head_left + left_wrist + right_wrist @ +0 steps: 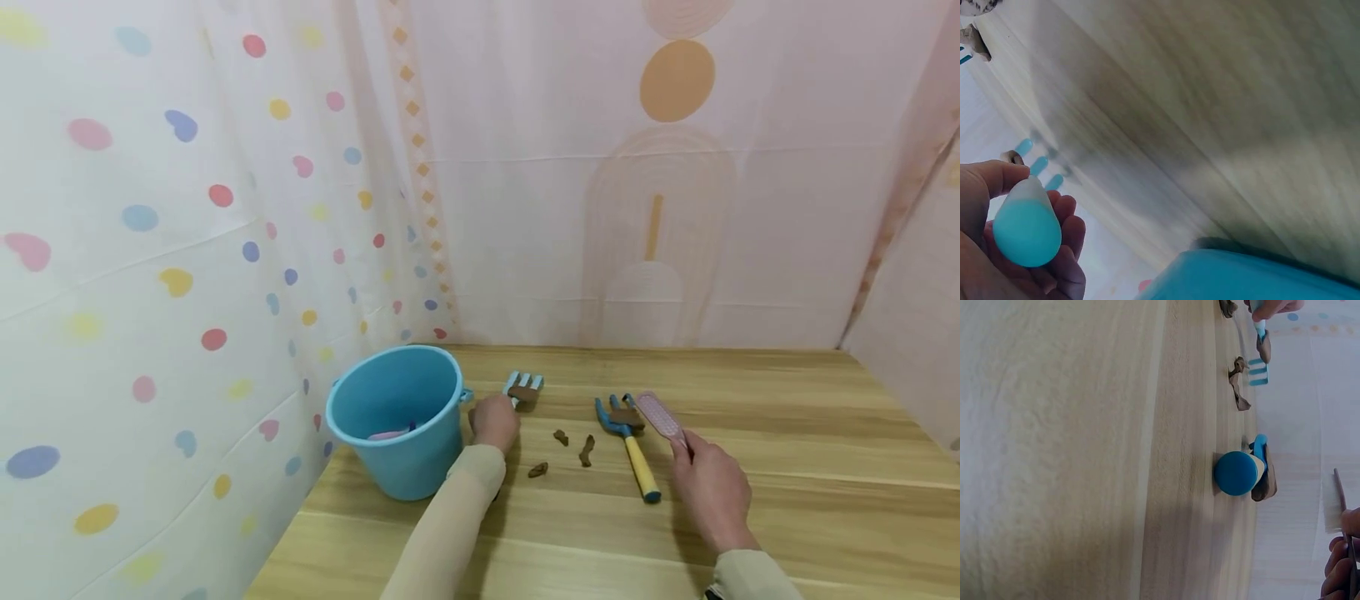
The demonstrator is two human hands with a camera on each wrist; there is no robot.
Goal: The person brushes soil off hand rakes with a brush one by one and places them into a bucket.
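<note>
- A blue bucket (420,467) sat well left of the yellow-handled fork (639,463).
- Also left of that fork, the left hand (495,423) had a light-blue fork (525,379) gripped.
- Brown scraps (587,451) lay between both forks.
- The yellow-handled fork ran front to back, tines farthest, brown chunk (626,418) on them.
- Just right of it, and nearer, the right hand (714,490) clutched a pink brush (660,413), angled toward those tines.

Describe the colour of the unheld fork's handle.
The handle is yellow with a blue end; the head view shows it best.
</note>
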